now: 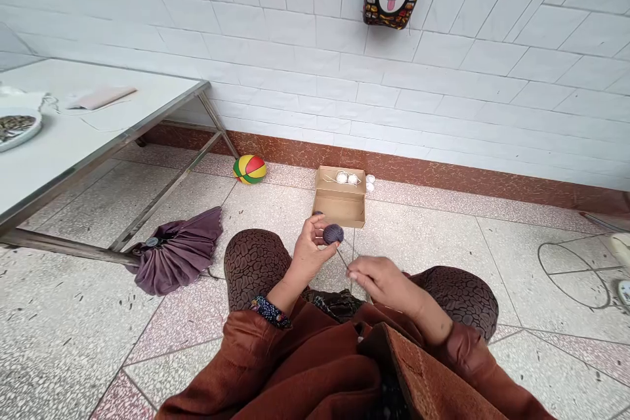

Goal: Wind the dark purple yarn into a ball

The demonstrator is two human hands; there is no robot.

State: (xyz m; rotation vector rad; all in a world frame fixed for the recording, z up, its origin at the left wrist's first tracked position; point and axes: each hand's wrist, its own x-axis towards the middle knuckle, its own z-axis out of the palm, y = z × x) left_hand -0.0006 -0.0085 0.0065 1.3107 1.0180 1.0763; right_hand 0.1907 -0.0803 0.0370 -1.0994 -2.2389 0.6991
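Note:
My left hand [311,249] grips a small dark purple-grey ball of yarn [333,234] between its thumb and fingers. A strand of yarn [343,258] runs from the ball down to my right hand [378,280], whose fingers are pinched together on it. Just beyond my hands an open cardboard box [339,207] lies on the floor with its lid folded back. On that lid rest white balls of yarn [342,177] with loose white ends. A bit of something dark shows at the box's near left corner, partly hidden by my left fingers.
White round items [370,184] sit right of the box. A striped ball [250,169] lies near the wall. A folded purple umbrella [180,249] leans by the metal-legged table [98,157], which bears a plate of seeds [20,126]. A wire ring [573,273] is at right.

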